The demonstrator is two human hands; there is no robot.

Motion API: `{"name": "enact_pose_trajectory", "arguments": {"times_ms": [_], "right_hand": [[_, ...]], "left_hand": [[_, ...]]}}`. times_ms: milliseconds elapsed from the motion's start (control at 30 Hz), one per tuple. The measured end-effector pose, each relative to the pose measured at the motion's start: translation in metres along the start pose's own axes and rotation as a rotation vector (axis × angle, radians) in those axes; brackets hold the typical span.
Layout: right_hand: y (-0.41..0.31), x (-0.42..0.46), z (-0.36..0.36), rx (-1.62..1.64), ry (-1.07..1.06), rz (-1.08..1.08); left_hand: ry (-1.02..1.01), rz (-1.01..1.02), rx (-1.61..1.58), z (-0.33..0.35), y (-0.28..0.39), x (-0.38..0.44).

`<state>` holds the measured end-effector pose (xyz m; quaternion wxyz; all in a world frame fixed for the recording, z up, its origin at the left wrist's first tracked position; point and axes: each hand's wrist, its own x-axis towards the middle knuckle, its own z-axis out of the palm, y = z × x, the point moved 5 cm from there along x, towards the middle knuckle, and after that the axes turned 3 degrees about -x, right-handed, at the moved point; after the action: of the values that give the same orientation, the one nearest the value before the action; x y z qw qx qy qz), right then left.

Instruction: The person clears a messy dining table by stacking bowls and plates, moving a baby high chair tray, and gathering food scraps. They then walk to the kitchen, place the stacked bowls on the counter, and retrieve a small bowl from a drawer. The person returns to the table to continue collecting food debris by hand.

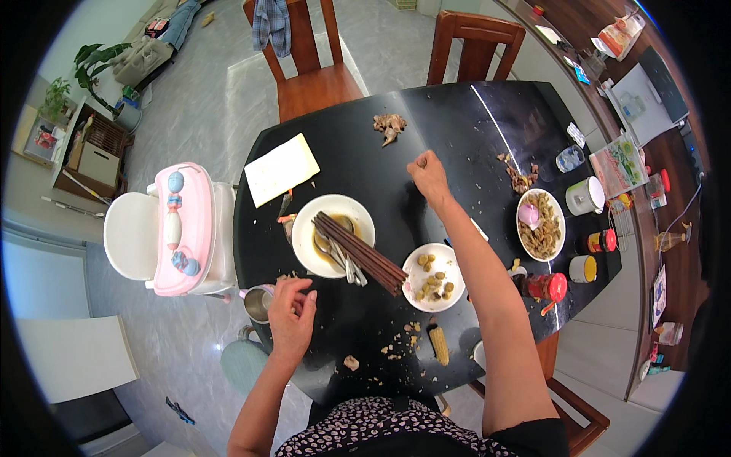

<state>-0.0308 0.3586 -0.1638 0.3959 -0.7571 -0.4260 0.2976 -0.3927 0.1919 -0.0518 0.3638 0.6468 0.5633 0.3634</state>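
My right hand (428, 176) is closed above the middle of the black dining table (365, 154); whether something small is inside it cannot be told. Beside a metal cup (258, 303), my left hand (292, 314) hovers with curled, parted fingers and nothing visible in it. Between the hands, a white bowl (305, 251) holds brown liquid and spoons (342, 260), with a bundle of dark chopsticks (365, 254) lying across its rim. The chopsticks' other ends reach a white plate (422, 280) with small yellowish-brown pieces of food. Scattered crumbs and a corn cob (439, 345) lie nearer me.
Bone scraps (390, 127) sit near the far edge, a white sheet (282, 169) at the left. To the right are a bowl of food scraps (545, 228), a red-lidded jar (548, 287) and a white canister (582, 197). Wooden chairs (320, 88) and a pink-trayed high chair (181, 228) surround the table.
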Motion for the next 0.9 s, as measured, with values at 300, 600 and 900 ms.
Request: {"name": "enact_pose_trajectory", "arguments": {"times_ms": [300, 600, 900], "right_hand": [[-0.019, 0.103, 0.042, -0.311, 0.165, -0.135], [0.008, 0.115, 0.032, -0.073, 0.300, -0.083], [-0.007, 0.047, 0.000, 1.036, -0.160, 0.303]], "left_hand": [[-0.065, -0.009, -0.147, 0.026, 0.012, 0.066], [-0.123, 0.062, -0.133, 0.055, 0.018, 0.130], [-0.248, -0.203, -0.469, 0.123, 0.007, 0.202]]}}
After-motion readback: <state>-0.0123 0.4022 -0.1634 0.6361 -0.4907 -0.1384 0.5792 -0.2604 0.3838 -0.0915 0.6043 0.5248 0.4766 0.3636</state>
